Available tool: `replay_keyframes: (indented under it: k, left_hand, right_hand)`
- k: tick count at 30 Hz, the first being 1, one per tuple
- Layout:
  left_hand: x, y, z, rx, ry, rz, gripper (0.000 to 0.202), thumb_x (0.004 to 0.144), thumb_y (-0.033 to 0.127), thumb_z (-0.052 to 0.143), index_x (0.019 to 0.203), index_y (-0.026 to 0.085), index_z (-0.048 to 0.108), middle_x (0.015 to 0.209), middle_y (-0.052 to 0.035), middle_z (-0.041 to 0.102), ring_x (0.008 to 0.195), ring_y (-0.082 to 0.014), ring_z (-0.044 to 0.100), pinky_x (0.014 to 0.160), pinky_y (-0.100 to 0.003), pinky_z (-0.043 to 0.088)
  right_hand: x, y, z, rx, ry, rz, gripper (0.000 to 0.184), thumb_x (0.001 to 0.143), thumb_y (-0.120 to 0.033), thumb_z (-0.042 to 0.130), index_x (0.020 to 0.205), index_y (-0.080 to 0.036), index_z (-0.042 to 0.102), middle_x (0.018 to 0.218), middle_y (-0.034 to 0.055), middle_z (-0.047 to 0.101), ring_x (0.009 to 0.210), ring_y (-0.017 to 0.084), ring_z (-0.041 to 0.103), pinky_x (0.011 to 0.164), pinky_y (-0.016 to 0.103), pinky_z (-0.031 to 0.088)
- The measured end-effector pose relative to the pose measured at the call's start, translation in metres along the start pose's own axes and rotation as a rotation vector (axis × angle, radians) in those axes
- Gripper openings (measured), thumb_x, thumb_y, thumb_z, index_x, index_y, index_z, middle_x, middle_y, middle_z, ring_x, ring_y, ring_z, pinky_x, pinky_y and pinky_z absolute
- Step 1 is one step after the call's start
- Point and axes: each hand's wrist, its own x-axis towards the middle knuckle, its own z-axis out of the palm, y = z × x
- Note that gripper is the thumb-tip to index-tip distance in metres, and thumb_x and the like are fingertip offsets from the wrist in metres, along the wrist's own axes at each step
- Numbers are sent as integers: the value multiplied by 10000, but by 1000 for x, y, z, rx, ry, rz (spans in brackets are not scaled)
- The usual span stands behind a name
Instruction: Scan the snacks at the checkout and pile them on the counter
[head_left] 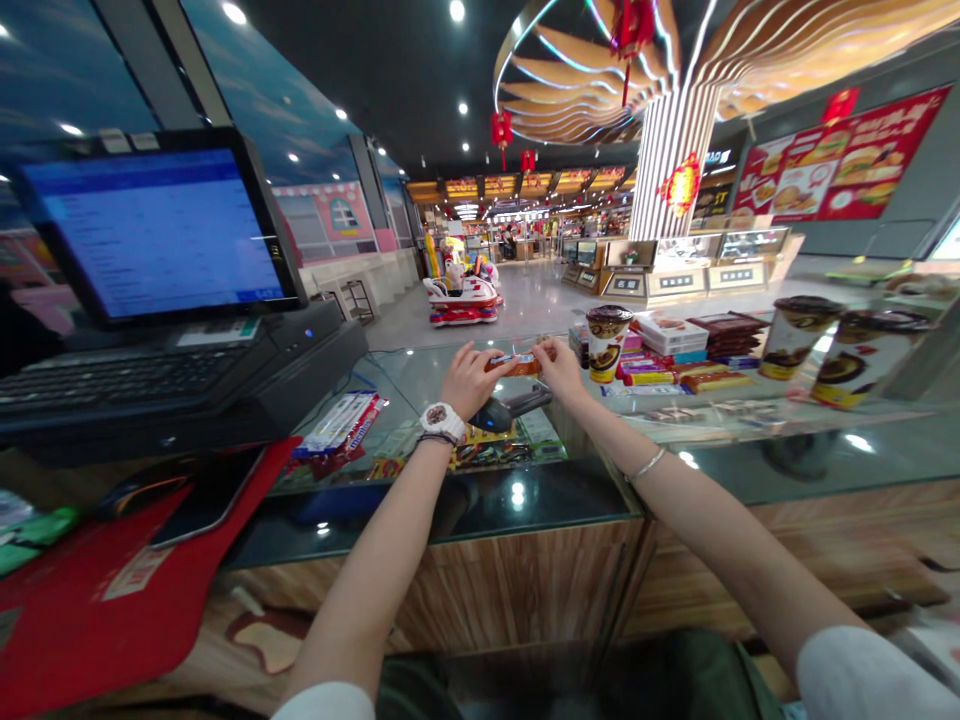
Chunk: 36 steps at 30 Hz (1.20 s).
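While the left hand [469,380] and right hand [559,367] grip a small orange wrapped bar [514,365] between their fingers, the bar is held just above a glass counter [810,460].

Head view, by position relative to the hands:
- Directly below: a dark handheld scanner [510,408], lying on the glass.
- Right of the right hand: a printed paper cup [607,342], then stacked chocolate bars [724,335].
- Left of the left hand: Mentos packets [337,425].
- Further left: a point-of-sale monitor [150,230] and keyboard [127,385].
- Below and left: a red mat [97,580] bearing a smartphone [206,495].
- On the left wrist: a white watch [442,420].
- On the right wrist: a thin silver bracelet [646,465].
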Motion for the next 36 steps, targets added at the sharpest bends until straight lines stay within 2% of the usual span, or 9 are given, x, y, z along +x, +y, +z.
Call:
replay_keyframes:
  k: [2, 8, 15, 18, 23, 27, 29, 32, 36]
  left_hand:
    - [-1, 1, 1, -12, -4, -10, 479, 934, 141, 522, 1322, 406, 616, 1230, -23, 678, 1014, -187, 612, 1146, -474, 373]
    - [-5, -4, -1, -25, 5, -54, 476, 923, 137, 536, 1327, 376, 616, 1257, -35, 677, 1047, -198, 627, 1148, -484, 371]
    - [-4, -5, 1, -58, -25, -94, 481, 883, 108, 578, 1294, 351, 639, 1270, -34, 687, 1096, -206, 650, 1156, -496, 374]
    - [-5, -6, 3, -85, -34, -100, 433, 884, 124, 586, 1267, 315, 654, 1284, -42, 688, 1121, -210, 654, 1167, -502, 366]
    - [-10, -15, 3, -100, -20, -133, 389, 895, 140, 571, 1246, 283, 658, 1296, -53, 688, 1152, -215, 651, 1172, -528, 356]
    - [-14, -22, 1, -95, -18, -175, 406, 886, 119, 557, 1253, 264, 655, 1300, -73, 685, 1160, -224, 653, 1179, -549, 348]
    - [-15, -24, 1, -92, -14, -190, 408, 884, 114, 554, 1251, 261, 655, 1302, -77, 684, 1159, -225, 655, 1184, -554, 343]
    - [-16, -26, 0, -86, -12, -197, 421, 877, 108, 558, 1255, 268, 649, 1304, -78, 683, 1165, -227, 654, 1189, -566, 336]
    - [-17, -27, 0, -93, -22, -213, 433, 870, 103, 556, 1254, 280, 645, 1298, -73, 686, 1163, -229, 655, 1186, -578, 333]
  right_hand:
    - [0, 1, 0, 23, -20, 8, 380, 763, -588, 635, 734, -221, 540, 691, -8, 610, 675, 162, 564, 684, 305, 478]
    - [-2, 7, 0, 186, -216, 103, 472, 685, -661, 686, 784, -206, 606, 694, -3, 636, 658, 155, 584, 637, 293, 498]
    - [-2, 13, 3, 98, -111, 23, 380, 713, -577, 709, 741, -210, 615, 673, 2, 652, 654, 173, 603, 674, 322, 518]
    - [0, 16, 1, 64, -134, 16, 310, 758, -513, 675, 768, -206, 629, 696, 6, 661, 679, 179, 621, 699, 328, 529]
    - [9, 25, -8, 29, -296, 6, 186, 798, -248, 567, 962, -199, 639, 818, 9, 688, 717, 153, 644, 741, 323, 545]
    - [10, 30, -16, -119, -563, -96, 441, 633, -29, 501, 1020, -190, 637, 934, 25, 715, 828, 156, 669, 864, 366, 543]
    - [7, 29, -19, -170, -683, -169, 542, 572, 5, 491, 1054, -187, 646, 1056, 50, 720, 995, 188, 673, 974, 399, 510]
    - [0, 25, -19, -257, -829, -223, 616, 568, 3, 520, 1139, -192, 648, 1224, 77, 689, 1180, 232, 626, 1066, 423, 459]
    - [-10, 23, -14, -388, -955, -264, 649, 603, -26, 596, 1230, -191, 631, 1265, 94, 684, 1183, 262, 636, 1039, 424, 474]
